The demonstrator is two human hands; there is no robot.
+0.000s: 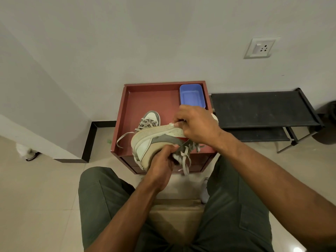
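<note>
A white and grey sneaker [145, 144] is turned on its side over the front edge of a red-brown tray-topped cabinet [131, 99], sole edge facing up. My left hand [161, 168] grips it from below near the ankle opening, where loose grey laces hang. My right hand [194, 122] pinches a small white wad [171, 124] against the sole edge near the toe. A second matching sneaker [150, 120] stands on the cabinet top behind the held one, laces trailing left.
A blue plastic tub [191, 95] sits in the cabinet's back right corner. A black low shoe rack [263, 110] stands to the right against the wall. My knees in green trousers flank a brown seat. A wall socket [260, 48] is above the rack.
</note>
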